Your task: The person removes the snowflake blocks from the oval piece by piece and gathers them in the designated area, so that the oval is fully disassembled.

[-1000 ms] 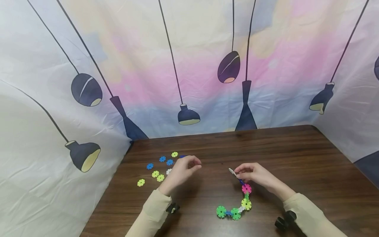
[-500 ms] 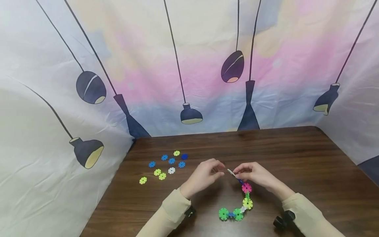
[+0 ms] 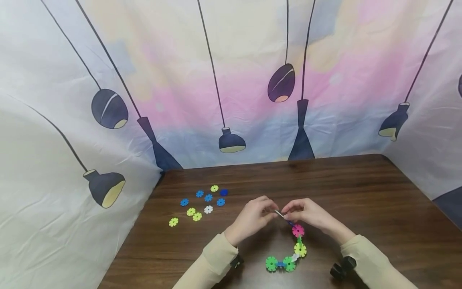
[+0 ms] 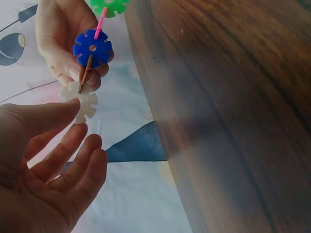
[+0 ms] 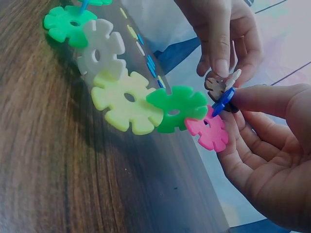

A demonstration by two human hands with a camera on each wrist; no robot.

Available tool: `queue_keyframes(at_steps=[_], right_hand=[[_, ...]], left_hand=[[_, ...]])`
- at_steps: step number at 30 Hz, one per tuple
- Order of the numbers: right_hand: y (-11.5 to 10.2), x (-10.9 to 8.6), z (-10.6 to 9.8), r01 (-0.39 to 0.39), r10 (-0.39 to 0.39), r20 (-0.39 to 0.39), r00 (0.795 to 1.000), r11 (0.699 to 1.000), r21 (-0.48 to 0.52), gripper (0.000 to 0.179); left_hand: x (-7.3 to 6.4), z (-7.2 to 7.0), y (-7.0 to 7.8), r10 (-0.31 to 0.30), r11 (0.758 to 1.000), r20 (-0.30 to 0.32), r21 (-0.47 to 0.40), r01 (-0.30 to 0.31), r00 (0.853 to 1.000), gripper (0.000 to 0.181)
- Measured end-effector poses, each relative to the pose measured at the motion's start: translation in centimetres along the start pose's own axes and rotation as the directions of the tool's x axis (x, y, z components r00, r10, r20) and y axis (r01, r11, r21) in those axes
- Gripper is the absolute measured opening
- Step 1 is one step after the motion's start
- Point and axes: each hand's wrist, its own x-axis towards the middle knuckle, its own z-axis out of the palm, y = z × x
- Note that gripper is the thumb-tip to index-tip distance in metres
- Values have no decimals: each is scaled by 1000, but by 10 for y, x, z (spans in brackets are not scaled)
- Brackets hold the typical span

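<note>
**Mid-build: white disc going onto the chain end**

Right now your right hand [image 3: 306, 213] pinches the top end of the chain of interlocked plastic snowflake discs [image 3: 290, 251], thumb and fingers curled round the dark blue notched disc [image 4: 92, 48] there. Your left hand [image 3: 252, 216] has thumb and forefinger on the white notched plastic disc [image 4: 80, 100], the other fingers loose; the wrist views show that white piece slotted edge-on beside the blue one, but how fully it is seated I cannot tell. The chain hangs from your grip down to the dark wooden desk [image 3: 361, 188], curling green, white, yellow, green, pink. Judged progress: about seven discs joined. Left over: loose small blue, yellow-green and white discs [image 3: 202, 202] scattered well apart on the desk's left side, near the lamp-print cloth backdrop [image 3: 231, 80].
</note>
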Motion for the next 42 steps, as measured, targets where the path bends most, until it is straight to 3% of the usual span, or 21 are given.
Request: queue_keyframes(at_steps=[15,22,32,42], right_hand=[[5,-2,4,-52,52,0,999,999,-8,27],[8,-1,4,-66,68,38,997,997,-32,25],[9,1,7,-72,74,41,996,997,-38,22],[10,5,6,-56,56,69,996,998,-12,21]], left_hand=[[-2,9,-5,44,999,-37,21,-43,998,6],[0,8,-8,86,995,55,44,-89,995,4],[5,8,-6,130,978,182,140,-157,975,6],[4,9,-10,189,959,163,182,-218,968,6]])
